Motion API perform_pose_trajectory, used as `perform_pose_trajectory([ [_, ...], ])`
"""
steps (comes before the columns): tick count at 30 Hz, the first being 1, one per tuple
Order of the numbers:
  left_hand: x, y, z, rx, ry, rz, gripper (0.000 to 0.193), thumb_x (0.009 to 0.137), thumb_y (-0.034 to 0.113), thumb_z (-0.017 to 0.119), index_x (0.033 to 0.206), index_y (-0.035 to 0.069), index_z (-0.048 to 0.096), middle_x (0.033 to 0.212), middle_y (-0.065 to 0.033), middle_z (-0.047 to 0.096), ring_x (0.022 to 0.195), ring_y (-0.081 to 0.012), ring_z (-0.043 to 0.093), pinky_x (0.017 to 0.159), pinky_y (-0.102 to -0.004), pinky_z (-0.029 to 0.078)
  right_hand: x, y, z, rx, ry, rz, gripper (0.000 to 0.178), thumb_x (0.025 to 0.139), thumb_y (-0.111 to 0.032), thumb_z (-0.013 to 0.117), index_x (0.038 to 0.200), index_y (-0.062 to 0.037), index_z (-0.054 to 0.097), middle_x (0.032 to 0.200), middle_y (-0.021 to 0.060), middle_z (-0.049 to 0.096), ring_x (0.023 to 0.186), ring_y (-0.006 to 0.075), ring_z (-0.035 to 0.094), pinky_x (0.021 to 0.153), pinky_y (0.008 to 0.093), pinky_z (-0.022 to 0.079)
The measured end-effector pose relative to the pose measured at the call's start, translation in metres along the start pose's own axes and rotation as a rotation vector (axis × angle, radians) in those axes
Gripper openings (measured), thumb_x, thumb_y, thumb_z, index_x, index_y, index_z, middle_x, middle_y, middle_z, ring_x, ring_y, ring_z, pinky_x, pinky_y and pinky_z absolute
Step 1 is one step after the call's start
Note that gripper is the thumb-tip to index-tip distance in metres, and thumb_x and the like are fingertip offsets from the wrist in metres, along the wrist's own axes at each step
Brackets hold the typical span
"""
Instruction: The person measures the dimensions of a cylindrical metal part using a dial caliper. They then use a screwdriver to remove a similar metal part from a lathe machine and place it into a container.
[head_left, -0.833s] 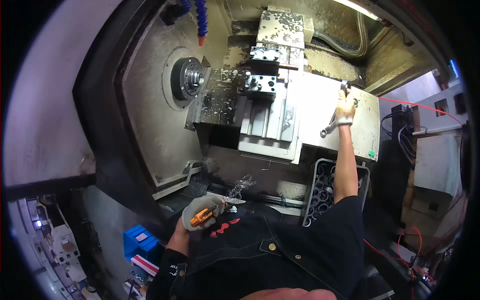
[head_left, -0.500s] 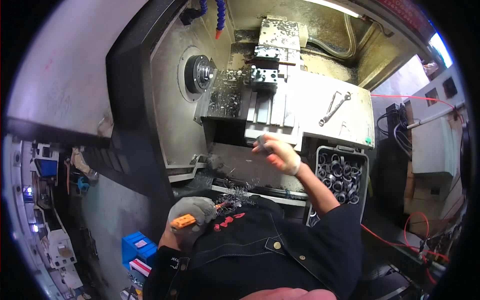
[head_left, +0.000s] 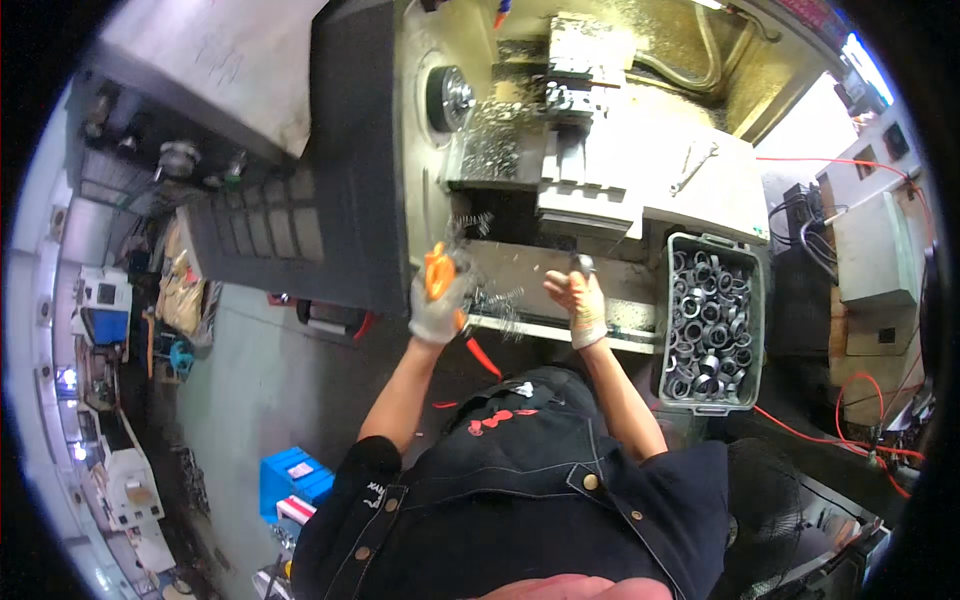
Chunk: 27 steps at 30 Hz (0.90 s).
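My left hand [head_left: 436,312], in a grey-white glove, is closed round an orange-handled tool [head_left: 438,272] in front of the lathe. Curly metal shavings [head_left: 497,303] hang beside that hand; whether they cling to the tool I cannot tell. To the right, my gloved right hand [head_left: 580,305] grips a small dark metal ring [head_left: 582,265] with its fingertips. It is over the machine's front ledge [head_left: 625,290], below the slide. A grey crate [head_left: 708,408] full of similar metal rings stands to the right of this hand.
The lathe chuck [head_left: 455,97] and tool post [head_left: 573,98] are ahead. A wrench [head_left: 693,170] lies on the white cover at right. The dark machine door [head_left: 355,180] is at left. A blue bin [head_left: 290,482] sits on the floor, and a red hose [head_left: 850,435] runs at right.
My left hand has moved up and forward from my lap to the machine front with the orange-handled tool. My right hand still holds the ring. The view has shifted, showing more of the crate.
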<state>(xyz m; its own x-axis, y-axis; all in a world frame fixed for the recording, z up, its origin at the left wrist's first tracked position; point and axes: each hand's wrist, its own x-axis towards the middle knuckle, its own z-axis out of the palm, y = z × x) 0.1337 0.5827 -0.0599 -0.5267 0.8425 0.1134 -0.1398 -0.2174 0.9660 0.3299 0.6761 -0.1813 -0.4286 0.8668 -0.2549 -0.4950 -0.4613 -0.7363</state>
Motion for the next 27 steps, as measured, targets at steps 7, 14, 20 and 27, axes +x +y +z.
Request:
perform_pose_trajectory([
  [7,0.095,-0.118,0.009,0.204,0.135,0.126,0.028,0.069,-0.004,0.058,0.096,0.005,0.056,0.082,0.0015,0.054,0.072,-0.0094,0.052,0.066,-0.0224,0.044,-0.037,-0.001,-0.008,-0.138,0.079,0.025,0.028,0.088,-0.030,0.056,0.102,-0.0069,0.050,0.099,0.0142,0.063,0.082,0.0238,0.064,0.072,0.0340,0.053],
  [14,0.134,-0.182,-0.027,0.522,0.254,-0.293,0.013,0.065,0.007,0.061,0.075,0.006,0.054,0.067,-0.0018,0.053,0.060,-0.0151,0.052,0.056,-0.0306,0.043,-0.016,-0.002,-0.039,-0.493,0.145,-0.029,0.023,0.084,-0.022,0.059,0.101,-0.0070,0.055,0.080,0.0002,0.056,0.065,0.0067,0.043,0.062,0.0187,0.037],
  [20,0.149,-0.153,-0.004,0.631,0.533,-0.074,0.013,0.065,0.010,0.061,0.075,0.005,0.054,0.065,-0.0031,0.054,0.058,-0.0146,0.052,0.055,-0.0307,0.042,-0.034,-0.057,-0.099,0.126,-0.092,0.365,0.019,0.079,-0.024,0.062,0.087,-0.0077,0.059,0.120,0.0127,0.051,0.104,0.0224,0.051,0.089,0.0375,0.040],
  [27,0.163,-0.174,-0.012,0.868,0.006,-0.390,0.019,0.065,0.016,0.063,0.080,0.005,0.057,0.072,-0.0067,0.059,0.067,-0.0192,0.057,0.065,-0.0328,0.045,-0.028,-0.092,-0.149,-0.006,-0.101,0.342,0.044,0.078,-0.029,0.064,0.114,-0.0084,0.052,0.131,0.0128,0.044,0.115,0.0255,0.047,0.095,0.0419,0.036],
])
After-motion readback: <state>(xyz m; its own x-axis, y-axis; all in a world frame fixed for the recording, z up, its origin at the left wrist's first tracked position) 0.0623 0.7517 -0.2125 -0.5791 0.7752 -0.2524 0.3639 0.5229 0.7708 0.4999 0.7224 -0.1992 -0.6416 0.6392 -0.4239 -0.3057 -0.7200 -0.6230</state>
